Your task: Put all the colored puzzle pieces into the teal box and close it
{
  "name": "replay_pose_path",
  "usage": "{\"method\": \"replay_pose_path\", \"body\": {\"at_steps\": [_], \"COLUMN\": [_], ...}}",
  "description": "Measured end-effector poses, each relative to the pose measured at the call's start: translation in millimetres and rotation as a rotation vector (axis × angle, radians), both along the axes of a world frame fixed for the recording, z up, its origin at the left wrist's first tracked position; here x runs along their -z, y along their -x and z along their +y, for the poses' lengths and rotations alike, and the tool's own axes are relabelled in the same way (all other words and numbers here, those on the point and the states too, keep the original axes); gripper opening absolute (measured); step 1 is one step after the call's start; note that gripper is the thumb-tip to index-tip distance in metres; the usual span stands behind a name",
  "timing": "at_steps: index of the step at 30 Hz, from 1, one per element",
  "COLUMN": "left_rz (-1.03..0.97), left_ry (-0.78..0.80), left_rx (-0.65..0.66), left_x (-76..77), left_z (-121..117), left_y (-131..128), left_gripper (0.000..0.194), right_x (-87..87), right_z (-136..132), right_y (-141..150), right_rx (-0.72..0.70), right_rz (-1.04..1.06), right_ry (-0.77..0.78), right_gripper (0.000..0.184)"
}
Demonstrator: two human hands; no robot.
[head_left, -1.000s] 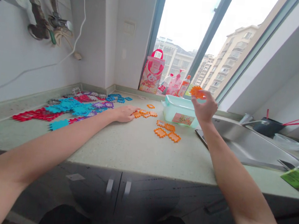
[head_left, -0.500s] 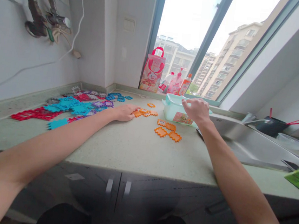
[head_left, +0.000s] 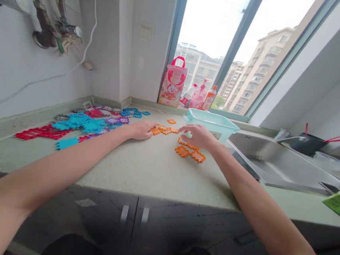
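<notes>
My left hand [head_left: 142, 129] rests on the counter, thumb and fingers closed at the edge of an orange interlocking tile [head_left: 156, 131]. More orange tiles [head_left: 166, 130] with toothed edges lie against it. My right hand [head_left: 196, 134] hovers with thumb and fingers apart and nothing visible between them. Its fingertips are close to the end of that orange row. Below it lie several orange tiles [head_left: 182, 151], partly hidden by the hand. A pale green plastic tub [head_left: 213, 119] stands just behind my right hand. One small orange tile [head_left: 171, 121] sits apart farther back.
Red tiles [head_left: 41, 132], light blue tiles [head_left: 82, 122] and purple tiles [head_left: 122, 120] are heaped at the left. A dark flat object [head_left: 246, 165] lies by the steel sink [head_left: 274, 163]. Bottles [head_left: 199, 96] and a pink bag [head_left: 173, 83] stand by the window.
My right hand held an orange tile up, lowered over the tub, and has moved left and down to the orange tiles without it. My left hand has stayed in place.
</notes>
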State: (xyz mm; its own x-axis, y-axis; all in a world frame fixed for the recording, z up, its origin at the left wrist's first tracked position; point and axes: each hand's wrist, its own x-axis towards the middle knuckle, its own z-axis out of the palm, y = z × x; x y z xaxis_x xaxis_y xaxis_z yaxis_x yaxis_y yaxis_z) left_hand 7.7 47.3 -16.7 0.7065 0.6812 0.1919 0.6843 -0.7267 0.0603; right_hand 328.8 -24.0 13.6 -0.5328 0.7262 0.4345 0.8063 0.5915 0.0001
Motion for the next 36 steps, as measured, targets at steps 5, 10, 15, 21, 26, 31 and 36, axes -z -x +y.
{"method": "replay_pose_path", "body": {"at_steps": [5,10,15,21,26,31,36], "left_rz": [-0.051,-0.125,-0.195,-0.158,-0.201,-0.173,-0.143], "left_ry": [0.030,0.036,0.081,0.048,0.161,0.170,0.133], "left_rx": [0.085,0.169,0.226,0.189,0.197,0.154,0.121], "left_x": [-10.7,-16.5,-9.4,-7.7,-9.1,-8.6,-8.0], "left_z": [0.8,-8.1,-11.9,2.9,0.3,1.0,8.7], "left_y": [13.5,14.3,0.5,7.0,7.8,5.2,10.8], "left_gripper": [0.070,0.062,0.069,0.061,0.047,0.063,0.071], "right_x": [5.7,7.1,10.7,16.4,21.1,26.5,35.8], "right_z": [1.6,1.0,-5.1,-12.7,-15.2,-9.2,-2.7], "right_y": [3.3,6.6,19.9,48.3,61.8,60.1,64.7], "right_rx": [0.122,0.108,0.019,-0.183,-0.295,-0.249,-0.286], "right_rz": [-0.105,-0.018,0.160,0.363,0.391,0.410,0.269], "right_ry": [0.281,0.342,0.200,-0.092,-0.136,-0.117,0.103], "right_gripper": [0.045,0.045,0.038,0.024,0.023,0.024,0.022]}}
